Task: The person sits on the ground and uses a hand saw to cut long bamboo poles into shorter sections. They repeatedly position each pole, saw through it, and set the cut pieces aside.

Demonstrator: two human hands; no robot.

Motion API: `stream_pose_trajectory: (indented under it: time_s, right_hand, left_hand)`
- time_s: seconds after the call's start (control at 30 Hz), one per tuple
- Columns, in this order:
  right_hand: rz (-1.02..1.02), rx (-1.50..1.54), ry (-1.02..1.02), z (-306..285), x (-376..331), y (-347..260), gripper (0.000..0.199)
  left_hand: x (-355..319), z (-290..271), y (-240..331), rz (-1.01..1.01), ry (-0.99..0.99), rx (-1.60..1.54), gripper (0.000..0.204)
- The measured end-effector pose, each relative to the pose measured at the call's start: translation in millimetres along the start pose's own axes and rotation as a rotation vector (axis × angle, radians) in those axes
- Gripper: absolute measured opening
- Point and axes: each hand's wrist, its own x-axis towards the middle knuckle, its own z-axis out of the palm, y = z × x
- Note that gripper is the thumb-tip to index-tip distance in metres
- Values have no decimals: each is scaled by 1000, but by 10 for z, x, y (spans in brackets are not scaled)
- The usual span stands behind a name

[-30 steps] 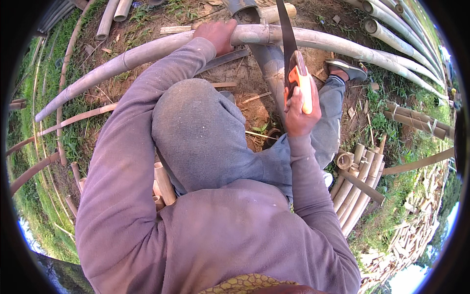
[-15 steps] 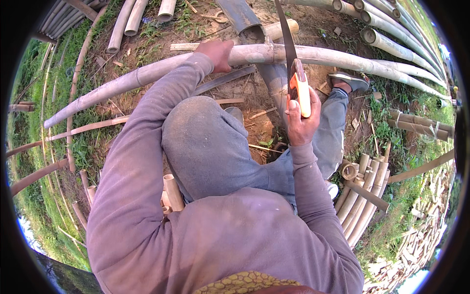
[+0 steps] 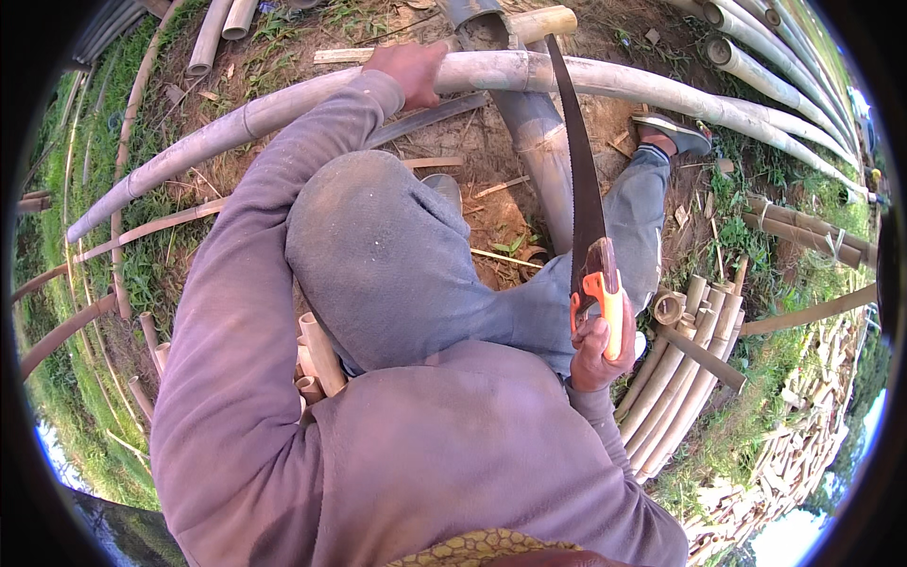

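Observation:
A long pale bamboo pole [image 3: 652,83] lies crosswise ahead of me, over a thicker grey bamboo pole [image 3: 543,156] that runs away from me. My left hand [image 3: 411,74] is closed over the crosswise pole, left of where the two cross. In my right hand [image 3: 602,350], the fingers wrap round the orange grip of a handsaw [image 3: 588,180]. The saw's dark toothed blade points away from me, its tip end at the pole just right of the crossing. Whether the teeth sit in a cut cannot be made out.
Cut bamboo lengths [image 3: 685,387] are stacked to my right, and short bamboo pieces [image 3: 323,354] stand by my left thigh. Long poles [image 3: 756,68] lie at the far right. A heap of split offcuts [image 3: 803,454] spreads at the lower right. My shoe [image 3: 675,134] rests beneath the crosswise pole.
My right hand has drawn the saw back toward me, so the blade's tip end is now at the pole. My left hand keeps its hold; the view has shifted slightly.

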Motion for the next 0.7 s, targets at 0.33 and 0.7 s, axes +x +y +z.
stream_pose_trajectory:
  time_s: [0.33, 0.7]
  right_hand:
    - [-76, 44, 45, 821, 1551, 95, 40]
    - [-62, -9, 48, 848, 1616, 99, 38]
  left_hand:
    - [-26, -13, 70, -16, 39, 59, 63]
    - [9, 85, 137, -10, 24, 35, 64]
